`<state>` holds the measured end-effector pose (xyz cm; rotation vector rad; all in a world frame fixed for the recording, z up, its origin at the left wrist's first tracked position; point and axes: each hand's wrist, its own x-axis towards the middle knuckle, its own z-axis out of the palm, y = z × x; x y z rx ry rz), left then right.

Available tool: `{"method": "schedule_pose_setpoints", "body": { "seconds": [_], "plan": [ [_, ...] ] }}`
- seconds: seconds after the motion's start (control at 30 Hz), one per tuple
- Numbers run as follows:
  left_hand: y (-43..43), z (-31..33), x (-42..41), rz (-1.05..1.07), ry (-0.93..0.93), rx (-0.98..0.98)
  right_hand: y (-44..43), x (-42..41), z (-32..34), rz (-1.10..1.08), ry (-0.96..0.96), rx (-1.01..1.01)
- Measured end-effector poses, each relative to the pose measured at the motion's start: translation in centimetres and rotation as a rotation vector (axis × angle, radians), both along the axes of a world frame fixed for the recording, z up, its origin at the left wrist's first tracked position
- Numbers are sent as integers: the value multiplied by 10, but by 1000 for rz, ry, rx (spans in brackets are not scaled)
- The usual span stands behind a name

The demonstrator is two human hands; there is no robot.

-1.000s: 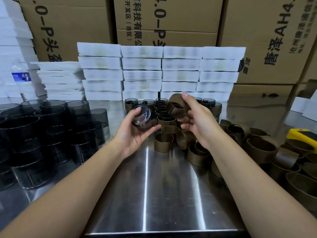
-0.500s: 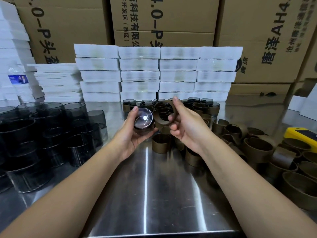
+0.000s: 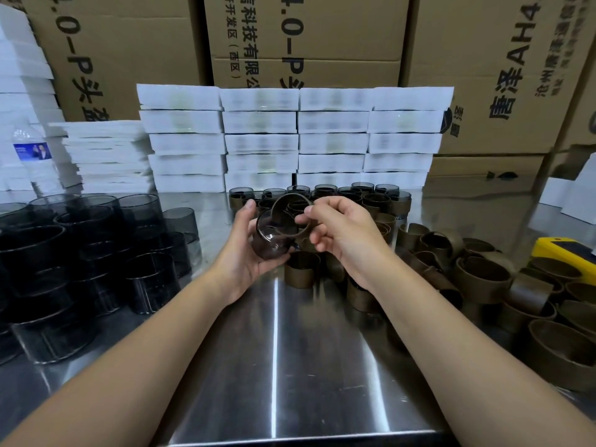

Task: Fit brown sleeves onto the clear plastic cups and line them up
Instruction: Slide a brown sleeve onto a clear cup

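In the head view, the left hand held a clear cup on its side, with fingers and thumb curled round the cup's wall. The right hand pinched a brown sleeve between thumb and fingers. The sleeve was just at the cup's upper end and overlapped it; I cannot tell if it was already on. Both hands were above the steel table.

Beyond the hands stood a group of cups with sleeves in rows. To the left of the left hand were many bare cups, some stacked. To the right of the right hand and below it lay a heap of loose sleeves, and further right a yellow object. Behind all stood stacks of white boxes and cardboard cartons.
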<state>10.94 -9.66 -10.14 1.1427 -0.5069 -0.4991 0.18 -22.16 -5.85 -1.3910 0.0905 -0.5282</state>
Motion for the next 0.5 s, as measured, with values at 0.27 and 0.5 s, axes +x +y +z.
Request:
{"method": "schedule_pose_setpoints", "body": {
  "seconds": [0.27,0.5],
  "plan": [
    [-2,-7,-1,5,-119,-37,2,0,-3,-58,-69,-151],
    [-3,-6,-3,-72,-134,-32,2,1,-7,-33,-59,-259]
  ]
}}
